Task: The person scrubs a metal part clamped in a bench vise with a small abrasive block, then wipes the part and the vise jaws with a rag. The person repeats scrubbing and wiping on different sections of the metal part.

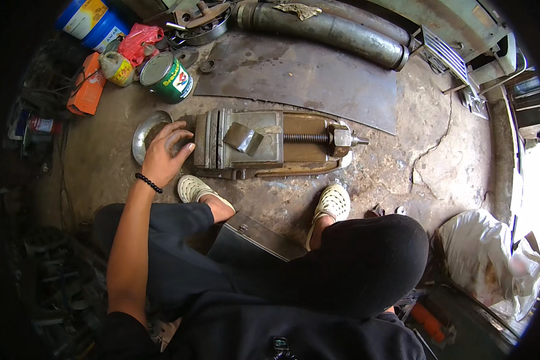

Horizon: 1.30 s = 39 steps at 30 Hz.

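My left hand [165,153], with a black bead bracelet on the wrist, reaches in at the left end of a heavy steel machine vise [252,144]. Its fingers are curved and apart, and nothing shows between them. Partly under the hand lies a round, shallow metal dish [140,139] on the floor; whether the fingers touch the dish or the vise I cannot tell. On top of the vise rests a small shiny bent metal piece [243,139]. The vise's threaded screw [306,138] runs right to a big hex nut [341,138]. My right hand does not show.
A green paint can [167,78], a yellow-labelled jug [116,69], an orange box [86,84] and blue buckets [95,25] stand at far left. A steel sheet [306,75] and large metal cylinders [324,33] lie beyond. A white sack [477,252] sits at right.
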{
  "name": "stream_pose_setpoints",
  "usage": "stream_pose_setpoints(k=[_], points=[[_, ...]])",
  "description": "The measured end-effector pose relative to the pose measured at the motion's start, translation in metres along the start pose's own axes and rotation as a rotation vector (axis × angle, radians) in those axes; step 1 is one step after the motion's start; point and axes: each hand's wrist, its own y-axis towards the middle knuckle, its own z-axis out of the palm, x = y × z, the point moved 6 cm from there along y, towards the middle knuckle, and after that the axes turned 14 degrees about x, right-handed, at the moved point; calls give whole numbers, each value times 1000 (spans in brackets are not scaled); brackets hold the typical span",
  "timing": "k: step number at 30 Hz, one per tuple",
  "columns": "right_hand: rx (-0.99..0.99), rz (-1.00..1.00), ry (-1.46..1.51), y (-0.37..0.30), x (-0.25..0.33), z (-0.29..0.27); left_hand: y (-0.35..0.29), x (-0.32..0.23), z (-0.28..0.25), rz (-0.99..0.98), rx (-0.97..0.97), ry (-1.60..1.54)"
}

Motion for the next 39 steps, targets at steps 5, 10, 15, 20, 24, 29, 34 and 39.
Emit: stream_pose_setpoints(k=[5,10,15,20,24,29,34,39], points=[[18,17,0,18,-2,19,25,-16,13,36,31,-25],[-101,-181,130,27,46,-34,50,-45,8,159,2,-63],[-206,-776,735,-55,142,-213,92,-102,-3,280,-10,-307],[-14,-1053,491,-261,245,-322,102,-192,0,487,49,-547],[0,-1124,280,-375,305,-301,84,-229,6,490,6,-807],[116,-1183,153,-376,351,-231,87,-217,51,358,376,-791],[480,-1056,560,-325,340,-123,99,-155,120,309,387,-766],[295,-879,764,-213,267,-86,114,-37,207,-230,160,-1052]])
